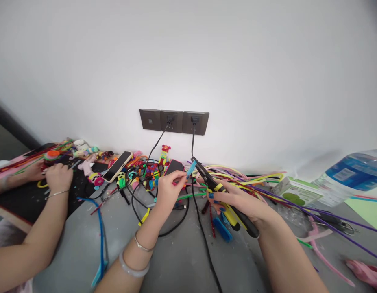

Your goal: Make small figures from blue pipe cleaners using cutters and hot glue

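My left hand (168, 189) pinches a short light-blue pipe cleaner piece (191, 168) between thumb and fingers. My right hand (234, 199), with blue-painted nails, grips black-and-yellow pliers (220, 191). The pliers' dark jaws (199, 166) sit right beside the blue piece's tip. Both hands hover over a grey table (176, 260) strewn with pipe cleaners.
A co-worker's hands (55, 177) work at the far left over a black mat. Phones (117, 166), small colourful figures (165, 154), black cables (203, 240) from wall sockets (174, 121), a pile of long pipe cleaners (267, 185), a water bottle (353, 175) and a blue pipe cleaner (100, 240) surround me.
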A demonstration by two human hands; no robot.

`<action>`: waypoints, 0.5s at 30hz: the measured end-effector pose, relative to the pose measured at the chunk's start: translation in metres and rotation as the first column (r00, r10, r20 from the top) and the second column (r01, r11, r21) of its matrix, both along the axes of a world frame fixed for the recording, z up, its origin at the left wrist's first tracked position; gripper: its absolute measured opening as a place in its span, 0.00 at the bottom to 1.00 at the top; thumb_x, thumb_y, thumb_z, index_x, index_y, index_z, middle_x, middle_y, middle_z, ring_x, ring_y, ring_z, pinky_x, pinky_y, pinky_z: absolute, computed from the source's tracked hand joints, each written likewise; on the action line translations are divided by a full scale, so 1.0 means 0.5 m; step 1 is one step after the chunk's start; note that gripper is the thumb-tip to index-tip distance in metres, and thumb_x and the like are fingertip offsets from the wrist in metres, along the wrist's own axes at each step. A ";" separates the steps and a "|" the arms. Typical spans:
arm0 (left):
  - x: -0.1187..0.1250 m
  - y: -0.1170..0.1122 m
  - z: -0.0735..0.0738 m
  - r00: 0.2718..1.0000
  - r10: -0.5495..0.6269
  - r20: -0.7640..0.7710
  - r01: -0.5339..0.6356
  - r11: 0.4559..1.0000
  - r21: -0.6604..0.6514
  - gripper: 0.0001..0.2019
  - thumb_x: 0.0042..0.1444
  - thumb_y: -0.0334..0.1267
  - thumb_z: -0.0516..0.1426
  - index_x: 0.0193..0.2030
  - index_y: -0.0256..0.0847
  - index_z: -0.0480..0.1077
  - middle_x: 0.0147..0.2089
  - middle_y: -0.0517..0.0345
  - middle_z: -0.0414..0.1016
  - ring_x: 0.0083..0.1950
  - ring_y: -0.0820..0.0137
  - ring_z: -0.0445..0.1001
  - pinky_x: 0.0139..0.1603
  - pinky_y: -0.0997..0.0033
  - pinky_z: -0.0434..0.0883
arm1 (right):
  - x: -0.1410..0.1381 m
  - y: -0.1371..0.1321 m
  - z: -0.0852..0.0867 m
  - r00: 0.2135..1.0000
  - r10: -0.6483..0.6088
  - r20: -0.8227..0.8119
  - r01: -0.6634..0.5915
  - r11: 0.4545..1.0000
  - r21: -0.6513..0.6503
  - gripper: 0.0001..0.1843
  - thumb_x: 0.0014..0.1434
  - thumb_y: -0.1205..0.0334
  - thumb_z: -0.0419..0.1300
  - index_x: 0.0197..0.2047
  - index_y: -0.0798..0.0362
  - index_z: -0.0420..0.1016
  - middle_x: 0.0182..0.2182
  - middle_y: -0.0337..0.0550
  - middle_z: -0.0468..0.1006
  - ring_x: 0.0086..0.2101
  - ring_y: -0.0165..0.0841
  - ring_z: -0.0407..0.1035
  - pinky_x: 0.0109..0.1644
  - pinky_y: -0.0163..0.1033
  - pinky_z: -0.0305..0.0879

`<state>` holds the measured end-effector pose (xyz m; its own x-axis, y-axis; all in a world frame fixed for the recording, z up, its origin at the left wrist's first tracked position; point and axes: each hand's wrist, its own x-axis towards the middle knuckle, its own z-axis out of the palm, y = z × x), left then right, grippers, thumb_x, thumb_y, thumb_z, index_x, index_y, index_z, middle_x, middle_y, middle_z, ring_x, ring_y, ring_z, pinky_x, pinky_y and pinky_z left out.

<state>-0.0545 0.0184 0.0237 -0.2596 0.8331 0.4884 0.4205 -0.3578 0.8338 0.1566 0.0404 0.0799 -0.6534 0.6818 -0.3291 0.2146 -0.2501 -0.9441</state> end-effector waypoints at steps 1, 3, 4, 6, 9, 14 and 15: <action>0.001 -0.001 0.001 1.000 -0.001 0.002 0.001 1.000 0.001 0.05 0.54 0.33 0.59 0.32 0.41 0.78 0.32 0.59 0.83 0.33 0.68 0.81 0.38 0.72 0.77 | 0.000 -0.001 0.002 1.000 -0.002 0.008 0.002 1.000 0.005 0.36 0.51 0.57 0.64 0.63 0.48 0.65 0.26 0.35 0.71 0.25 0.31 0.66 0.31 0.37 0.66; 0.002 -0.003 0.002 1.000 -0.003 -0.003 0.003 1.000 0.003 0.05 0.54 0.33 0.59 0.32 0.42 0.79 0.32 0.59 0.83 0.33 0.68 0.81 0.38 0.72 0.77 | -0.001 -0.002 0.006 1.000 -0.020 0.007 0.020 1.000 0.012 0.35 0.50 0.57 0.65 0.62 0.49 0.66 0.24 0.34 0.69 0.23 0.30 0.64 0.28 0.36 0.64; 0.003 -0.003 0.002 1.000 -0.001 -0.008 0.001 1.000 0.005 0.05 0.54 0.32 0.60 0.32 0.41 0.79 0.32 0.58 0.83 0.33 0.68 0.81 0.38 0.72 0.77 | 0.000 -0.001 0.006 0.999 -0.037 -0.009 0.038 0.999 0.015 0.35 0.51 0.57 0.65 0.62 0.50 0.66 0.24 0.34 0.68 0.22 0.29 0.62 0.27 0.35 0.62; 0.004 -0.004 0.000 1.000 -0.001 -0.018 0.001 1.000 0.012 0.05 0.54 0.32 0.60 0.32 0.41 0.79 0.33 0.58 0.83 0.33 0.68 0.81 0.38 0.72 0.77 | 0.004 0.002 0.005 0.995 -0.082 -0.056 0.083 0.996 0.026 0.34 0.52 0.56 0.65 0.61 0.51 0.66 0.23 0.33 0.67 0.21 0.27 0.60 0.25 0.34 0.58; 0.007 -0.003 -0.005 1.000 -0.007 -0.020 0.007 1.000 0.012 0.05 0.55 0.32 0.59 0.32 0.41 0.78 0.32 0.58 0.83 0.33 0.68 0.81 0.38 0.72 0.77 | 0.024 0.011 0.005 0.979 -0.154 -0.130 0.161 0.986 0.045 0.31 0.53 0.54 0.64 0.60 0.52 0.68 0.25 0.35 0.69 0.21 0.27 0.60 0.25 0.35 0.58; 0.018 -0.003 -0.009 0.999 -0.039 0.011 0.039 0.999 -0.004 0.05 0.54 0.32 0.59 0.32 0.39 0.78 0.31 0.57 0.82 0.31 0.69 0.80 0.37 0.73 0.77 | 0.089 0.035 0.009 0.899 -0.431 0.080 0.402 0.883 0.242 0.36 0.52 0.45 0.64 0.62 0.48 0.68 0.43 0.47 0.79 0.38 0.41 0.74 0.38 0.40 0.68; 0.021 -0.003 -0.009 0.998 -0.054 0.027 0.054 0.998 -0.010 0.04 0.54 0.32 0.60 0.32 0.39 0.78 0.31 0.57 0.82 0.31 0.69 0.80 0.37 0.73 0.77 | 0.105 0.044 0.004 0.849 -0.501 0.168 0.430 0.840 0.332 0.39 0.51 0.42 0.64 0.63 0.48 0.67 0.49 0.50 0.78 0.45 0.46 0.73 0.43 0.42 0.69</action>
